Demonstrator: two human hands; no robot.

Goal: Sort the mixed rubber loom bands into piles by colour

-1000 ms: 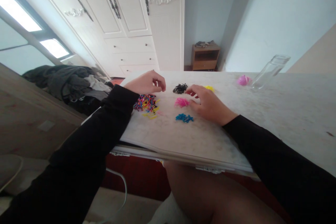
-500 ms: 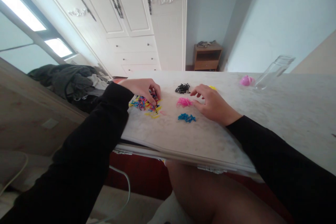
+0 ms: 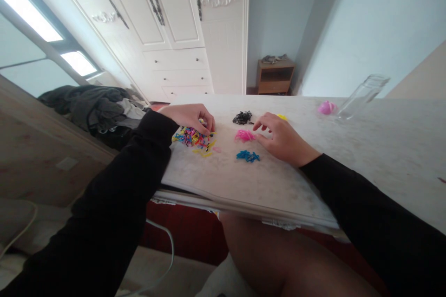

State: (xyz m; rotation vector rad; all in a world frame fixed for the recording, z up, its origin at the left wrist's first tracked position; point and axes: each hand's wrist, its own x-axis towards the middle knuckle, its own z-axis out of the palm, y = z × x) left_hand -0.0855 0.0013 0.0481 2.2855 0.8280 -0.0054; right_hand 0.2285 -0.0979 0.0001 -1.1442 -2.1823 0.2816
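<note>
Two bare hands work over a pale, faintly mottled table (image 3: 362, 162) in the head view, the only one. Its near edge runs over a dark red floor (image 3: 188, 232), beside which a white cable (image 3: 170, 241) loops down. Beyond it stands a white wardrobe (image 3: 223, 46) with dark handles, carved scrolls and small-knobbed drawers. Light enters by a window (image 3: 31, 2) at upper left, above a heap of dark and grey clothes (image 3: 90, 106). Against the blue-grey wall (image 3: 372, 23) sits a wooden nightstand (image 3: 276, 86), some cloth (image 3: 274, 58) on top, a shadowed open compartment over one drawer.

At the table's far right, a clear glass bottle (image 3: 362, 98) looks slanted in this wide view; its walls are see-through. Just beside its base lies a pinkish-purple ball (image 3: 326, 107).

The small bands lie loose on the table. The left hand (image 3: 206, 126) bends its fingers down at the mixed-colour pile (image 3: 191, 137), thumb close to them; whether it pinches a band I cannot tell. The right hand (image 3: 259, 131) is loosely curled, thumb apart from fingers, its thumb tip at the pink pile (image 3: 244, 136). Near that are the black pile (image 3: 242, 117) and the blue pile (image 3: 247, 156); the yellow pile (image 3: 282, 117) shows partly behind the right hand.
</note>
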